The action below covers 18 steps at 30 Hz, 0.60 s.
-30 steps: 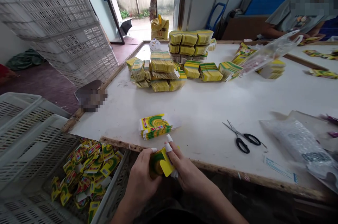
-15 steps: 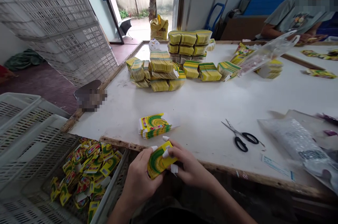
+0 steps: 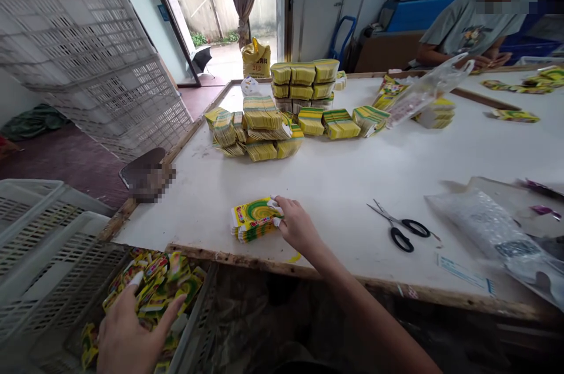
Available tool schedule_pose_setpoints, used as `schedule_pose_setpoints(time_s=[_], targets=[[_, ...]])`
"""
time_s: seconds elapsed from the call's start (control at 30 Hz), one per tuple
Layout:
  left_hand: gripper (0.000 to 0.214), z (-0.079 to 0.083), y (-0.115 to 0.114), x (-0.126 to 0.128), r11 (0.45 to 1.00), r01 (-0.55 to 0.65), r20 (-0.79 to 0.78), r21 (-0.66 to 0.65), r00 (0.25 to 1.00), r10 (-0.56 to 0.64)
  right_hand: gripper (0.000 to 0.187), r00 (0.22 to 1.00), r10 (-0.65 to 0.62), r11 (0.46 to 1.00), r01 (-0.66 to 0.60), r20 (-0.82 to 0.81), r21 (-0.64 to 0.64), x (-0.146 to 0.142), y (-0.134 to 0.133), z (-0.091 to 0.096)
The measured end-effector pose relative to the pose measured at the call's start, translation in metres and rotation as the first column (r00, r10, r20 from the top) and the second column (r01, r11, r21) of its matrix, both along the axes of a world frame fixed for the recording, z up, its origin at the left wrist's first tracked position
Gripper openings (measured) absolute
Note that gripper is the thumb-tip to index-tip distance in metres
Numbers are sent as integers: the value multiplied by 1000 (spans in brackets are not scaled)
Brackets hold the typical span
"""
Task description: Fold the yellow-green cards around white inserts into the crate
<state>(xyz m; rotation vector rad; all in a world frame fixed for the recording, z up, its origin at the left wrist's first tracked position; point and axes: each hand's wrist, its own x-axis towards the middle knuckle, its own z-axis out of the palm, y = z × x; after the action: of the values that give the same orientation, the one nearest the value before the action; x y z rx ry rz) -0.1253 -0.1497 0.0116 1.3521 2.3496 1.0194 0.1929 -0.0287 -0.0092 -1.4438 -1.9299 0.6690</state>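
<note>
One small stack of yellow-and-green cartons [image 3: 253,212] lies flat near our edge of the white table [image 3: 335,186]. Taking 12 o'clock as straight away from us, we see its long axis run from just under 9 o'clock to just above 3, with white carton edges facing 9.

Our right hand [image 3: 299,227] comes in from 5 o'clock and touches the 3 o'clock end; its fingers stand narrow there, though we cannot tell whether they grip. Towards 8 o'clock, our left hand [image 3: 132,324] is over a pale crate [image 3: 194,312] of loose cartons [image 3: 163,271], thumb and fingers spread wide; we cannot tell whether they touch the cartons.

Just beside the stack at 6 o'clock we have the worn wooden rim [image 3: 259,265]. White surface stretches from the stack at 12 o'clock to piled bundles [image 3: 264,113], and at 3 o'clock, past our right hand, to black-handled scissors [image 3: 400,227], whose slightly parted blades point towards 10.
</note>
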Motion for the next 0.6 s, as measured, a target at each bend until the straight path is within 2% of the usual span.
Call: schedule_pose_setpoints(time_s=[0.07,0.17,0.27,0.33,0.37,0.43,0.5,0.6], targets=[[60,-9,-6,2,999,25,-23,-47,999,-26,45,1000,14,1000,-14,16,-15,-5,11,-6],[54,-26,-11,30,987,153,135,-47,980,-145,47,1000,21,1000,-21,22,-23,-8,16,-13],[47,-38,-7,74,937,348,404,-36,862,-305,53,1000,23,1000,-23,-20,-16,-6,11,-11],[48,-40,0,103,924,375,559,72,752,-349,57,997,43,999,-44,-65,-9,-7,1,-4],[53,-40,4,116,933,323,627,161,696,-350,58,993,65,998,-66,-101,-7,-9,-7,1],[67,-33,11,139,916,177,740,360,545,-395,59,969,134,990,-142,-209,-22,-16,-27,9],[71,-21,17,155,891,25,806,454,414,-422,57,868,215,956,-281,-447,-86,-27,-51,15],[63,1,24,167,867,-194,864,460,323,-387,61,672,137,880,-420,-728,-222,-42,-84,21]])
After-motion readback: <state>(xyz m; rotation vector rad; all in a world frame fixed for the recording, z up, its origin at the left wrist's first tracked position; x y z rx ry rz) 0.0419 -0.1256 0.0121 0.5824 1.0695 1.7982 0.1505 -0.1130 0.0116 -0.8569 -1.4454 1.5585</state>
